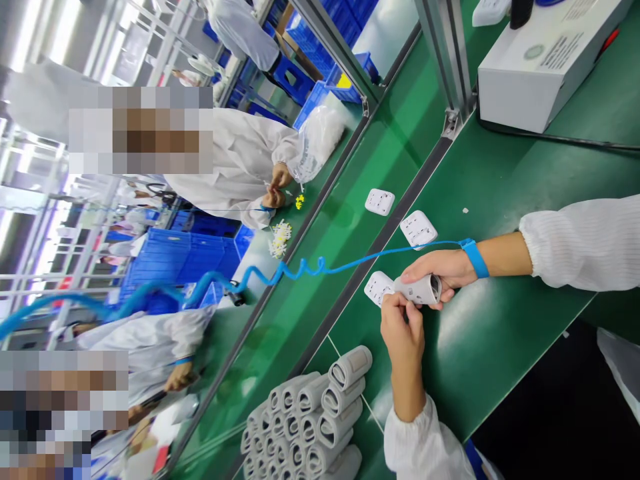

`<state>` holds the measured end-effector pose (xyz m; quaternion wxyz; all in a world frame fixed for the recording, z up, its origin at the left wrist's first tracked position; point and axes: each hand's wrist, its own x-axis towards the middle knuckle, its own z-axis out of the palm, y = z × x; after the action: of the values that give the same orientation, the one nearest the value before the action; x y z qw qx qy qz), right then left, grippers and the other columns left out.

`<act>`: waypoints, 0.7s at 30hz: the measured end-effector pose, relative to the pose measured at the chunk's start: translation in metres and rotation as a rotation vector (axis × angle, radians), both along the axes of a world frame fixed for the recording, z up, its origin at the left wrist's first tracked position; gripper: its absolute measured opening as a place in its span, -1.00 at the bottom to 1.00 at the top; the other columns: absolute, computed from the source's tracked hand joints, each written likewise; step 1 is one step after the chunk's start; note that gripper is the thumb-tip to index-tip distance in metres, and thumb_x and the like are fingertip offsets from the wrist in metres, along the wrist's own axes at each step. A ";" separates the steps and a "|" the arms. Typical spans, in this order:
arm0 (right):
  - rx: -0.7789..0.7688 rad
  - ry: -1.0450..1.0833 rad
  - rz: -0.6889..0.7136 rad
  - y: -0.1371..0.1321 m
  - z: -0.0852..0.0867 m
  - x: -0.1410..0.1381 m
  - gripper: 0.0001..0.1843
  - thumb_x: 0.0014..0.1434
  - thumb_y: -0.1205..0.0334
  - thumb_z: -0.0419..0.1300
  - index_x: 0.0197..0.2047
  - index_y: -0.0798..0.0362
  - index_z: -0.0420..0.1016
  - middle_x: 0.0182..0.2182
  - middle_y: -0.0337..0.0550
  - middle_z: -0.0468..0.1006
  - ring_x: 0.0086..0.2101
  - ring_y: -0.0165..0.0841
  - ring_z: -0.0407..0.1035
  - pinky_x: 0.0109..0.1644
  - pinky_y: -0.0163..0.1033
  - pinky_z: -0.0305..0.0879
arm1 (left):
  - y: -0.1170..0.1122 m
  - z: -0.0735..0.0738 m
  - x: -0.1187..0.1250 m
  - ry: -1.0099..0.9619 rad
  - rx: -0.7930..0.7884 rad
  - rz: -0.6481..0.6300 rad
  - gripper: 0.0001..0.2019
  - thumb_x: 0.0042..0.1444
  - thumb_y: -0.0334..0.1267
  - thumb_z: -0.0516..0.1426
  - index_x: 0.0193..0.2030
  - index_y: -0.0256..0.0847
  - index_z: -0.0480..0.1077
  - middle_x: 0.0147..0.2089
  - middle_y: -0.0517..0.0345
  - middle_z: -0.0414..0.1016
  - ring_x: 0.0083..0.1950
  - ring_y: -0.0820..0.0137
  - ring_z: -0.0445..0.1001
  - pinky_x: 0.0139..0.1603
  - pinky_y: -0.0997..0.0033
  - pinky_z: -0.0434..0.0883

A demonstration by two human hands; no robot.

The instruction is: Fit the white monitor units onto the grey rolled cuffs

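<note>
A rolled light-grey cuff (pixel 419 291) with small dark print is held between my two hands above the green bench. My right hand (pixel 447 270), with a blue strap at its wrist, wraps round the cuff, thumb on top and fingers beneath. My left hand (pixel 404 327) pinches the cuff's near end between thumb and fingers. Partly behind the cuff lies a white square plastic piece (pixel 378 288) with dark slots. Two similar pieces, one beside my right hand (pixel 419 229) and one farther off (pixel 379 202), lie flat.
Several rolled grey cuffs (pixel 305 420) are stacked at lower left. A blue coiled cord (pixel 270 275) runs from my wrist strap across the view. A white box (pixel 545 73) and metal posts (pixel 443 60) stand on the bench (pixel 500 320). Across it, a person in white (pixel 225 160) handles small parts.
</note>
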<state>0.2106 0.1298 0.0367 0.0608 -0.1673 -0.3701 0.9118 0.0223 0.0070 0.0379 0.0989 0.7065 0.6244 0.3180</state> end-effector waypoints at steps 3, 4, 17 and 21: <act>-0.014 -0.005 0.023 0.002 0.000 -0.001 -0.58 0.61 0.04 0.07 -0.03 0.26 0.52 -0.43 -0.11 0.58 -0.56 -0.39 0.48 -0.64 -0.40 0.09 | 0.001 0.001 0.000 -0.005 -0.003 -0.020 -0.85 0.43 -0.29 0.09 -0.24 -0.09 0.33 -0.33 0.20 0.45 -0.35 0.35 0.42 -0.27 0.40 0.37; -0.022 -0.005 0.029 0.002 -0.001 -0.001 -0.58 0.61 0.04 0.07 -0.03 0.27 0.52 -0.43 -0.10 0.59 -0.55 -0.39 0.48 -0.65 -0.40 0.09 | 0.001 0.001 0.000 -0.005 -0.005 -0.024 -0.85 0.43 -0.28 0.09 -0.24 -0.09 0.33 -0.33 0.21 0.45 -0.36 0.35 0.42 -0.28 0.41 0.37; -0.221 -0.005 0.072 0.005 -0.001 -0.002 -0.51 0.65 0.00 -0.04 -0.01 0.27 0.50 -0.41 -0.02 0.61 -0.58 -0.39 0.44 -0.72 -0.44 0.02 | -0.001 -0.004 0.002 -0.161 0.002 -0.020 -0.77 0.54 -0.10 0.09 -0.19 -0.09 0.31 -0.32 0.22 0.42 -0.35 0.36 0.46 -0.25 0.40 0.41; -0.252 0.012 -0.009 0.005 0.002 -0.001 -0.48 0.66 -0.01 -0.08 0.01 0.26 0.49 -0.37 0.02 0.62 -0.56 -0.39 0.44 -0.69 -0.45 0.06 | 0.000 -0.010 -0.002 -0.424 0.017 0.031 -0.71 0.59 0.03 0.00 -0.09 -0.09 0.30 -0.32 0.24 0.37 -0.32 0.35 0.50 -0.18 0.35 0.51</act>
<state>0.2092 0.1351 0.0383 0.0455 -0.1700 -0.2514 0.9517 0.0207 0.0066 0.0277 0.2174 0.6150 0.5976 0.4663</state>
